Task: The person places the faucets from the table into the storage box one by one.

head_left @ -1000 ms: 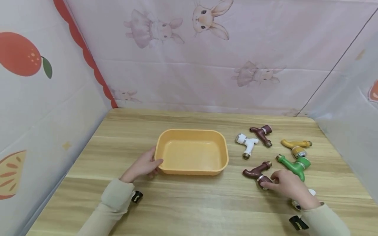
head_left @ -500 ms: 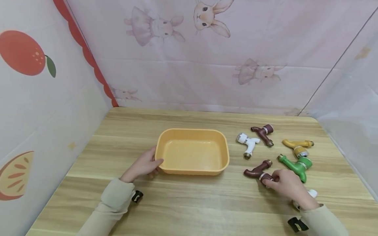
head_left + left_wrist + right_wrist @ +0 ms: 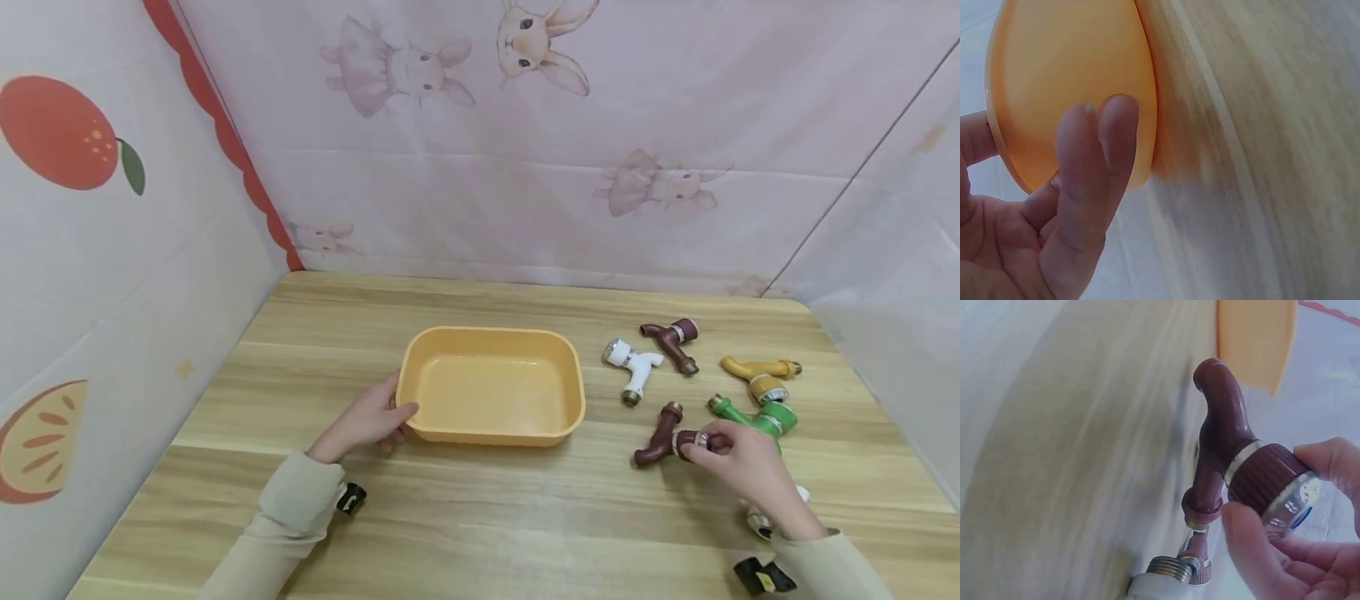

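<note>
The near brown tap is pinched by the right hand, right of the tray gripped by the left hand.

Light wood-grain surface, rounded at far corners. Directly on it, near middle: yellow rectangular tray, open side up. To right of tray: white tap nearest; far brown tap just beyond; mustard tap farther right; green tap just nearer, partly hidden; second white tap nearest front, mostly hidden.
</note>
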Demonstrator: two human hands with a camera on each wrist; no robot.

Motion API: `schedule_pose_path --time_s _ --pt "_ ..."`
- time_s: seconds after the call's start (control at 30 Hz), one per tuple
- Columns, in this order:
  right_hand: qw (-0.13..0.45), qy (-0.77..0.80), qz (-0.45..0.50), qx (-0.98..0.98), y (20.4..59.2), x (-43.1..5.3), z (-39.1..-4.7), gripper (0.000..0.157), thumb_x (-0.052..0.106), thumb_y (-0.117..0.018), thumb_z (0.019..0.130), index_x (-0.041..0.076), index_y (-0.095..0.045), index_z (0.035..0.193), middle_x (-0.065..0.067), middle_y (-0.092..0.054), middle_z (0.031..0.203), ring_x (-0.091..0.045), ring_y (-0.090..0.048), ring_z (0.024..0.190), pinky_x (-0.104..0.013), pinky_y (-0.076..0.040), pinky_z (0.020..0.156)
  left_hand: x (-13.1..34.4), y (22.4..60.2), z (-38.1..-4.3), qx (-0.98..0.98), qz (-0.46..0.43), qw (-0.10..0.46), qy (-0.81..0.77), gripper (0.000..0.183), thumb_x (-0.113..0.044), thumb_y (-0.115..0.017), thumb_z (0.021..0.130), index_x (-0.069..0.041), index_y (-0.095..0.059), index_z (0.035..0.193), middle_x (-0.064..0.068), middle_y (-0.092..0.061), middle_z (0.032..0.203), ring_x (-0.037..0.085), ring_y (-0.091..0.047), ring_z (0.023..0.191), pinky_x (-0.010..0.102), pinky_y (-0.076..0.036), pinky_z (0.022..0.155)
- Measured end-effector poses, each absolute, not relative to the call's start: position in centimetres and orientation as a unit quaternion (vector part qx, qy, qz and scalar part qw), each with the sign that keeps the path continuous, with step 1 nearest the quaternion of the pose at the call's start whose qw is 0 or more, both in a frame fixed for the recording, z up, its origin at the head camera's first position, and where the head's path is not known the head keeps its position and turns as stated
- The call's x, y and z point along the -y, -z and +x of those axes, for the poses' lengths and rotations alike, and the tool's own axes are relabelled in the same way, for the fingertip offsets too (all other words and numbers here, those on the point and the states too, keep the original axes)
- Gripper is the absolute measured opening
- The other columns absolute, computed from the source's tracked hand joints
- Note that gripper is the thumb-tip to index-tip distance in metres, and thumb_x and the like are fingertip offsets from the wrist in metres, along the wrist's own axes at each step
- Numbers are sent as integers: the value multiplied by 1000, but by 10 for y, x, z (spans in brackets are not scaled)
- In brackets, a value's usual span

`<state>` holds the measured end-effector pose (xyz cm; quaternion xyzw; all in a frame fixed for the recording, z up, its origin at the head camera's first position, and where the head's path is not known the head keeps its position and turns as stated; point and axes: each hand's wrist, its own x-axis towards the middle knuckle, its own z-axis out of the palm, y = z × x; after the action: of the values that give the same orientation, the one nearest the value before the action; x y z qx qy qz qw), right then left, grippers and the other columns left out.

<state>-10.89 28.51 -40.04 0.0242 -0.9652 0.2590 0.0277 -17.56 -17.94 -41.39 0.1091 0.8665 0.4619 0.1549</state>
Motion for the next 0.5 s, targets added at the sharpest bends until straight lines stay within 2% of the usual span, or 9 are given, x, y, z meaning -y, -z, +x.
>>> schedule_pose_path --time_s 0.13,0.27,0.37,0.5 --pt "22 -310 13 950 393 -286 -110 41 20 -72 78 -11 -59 100 -21 -65 83 -25 -63 70 -22 -51 51 180 412 -176 -865 109 159 -464 56 -12 -53 90 1 -26 138 11 -59 68 23 -60 55 35 -53 41" --pt "13 -366 0 931 384 -286 -112 48 23 -70 80 -11 -55 111 -29 -60 100 -29 -65 84 -18 -53 58 181 410 -176 -863 105 163 -467 57 -12 -53 91 0 -25 139 11 -60 67 24 -60 55 36 -53 41" --pt "6 -396 -13 918 376 -286 -113 53 28 -70 81 -8 -53 116 -29 -58 108 -16 -64 86 -16 -52 64 181 408 -175 -863 105 164 -466 57 -12 -53 91 0 -25 139 11 -60 68 24 -60 55 36 -53 41" --pt "-1 -407 -19 913 365 -285 -115 55 31 -70 81 -5 -52 119 -24 -60 108 3 -59 79 -15 -50 65 180 405 -175 -863 106 165 -466 57 -12 -53 91 0 -26 139 11 -60 68 23 -60 55 36 -53 41"
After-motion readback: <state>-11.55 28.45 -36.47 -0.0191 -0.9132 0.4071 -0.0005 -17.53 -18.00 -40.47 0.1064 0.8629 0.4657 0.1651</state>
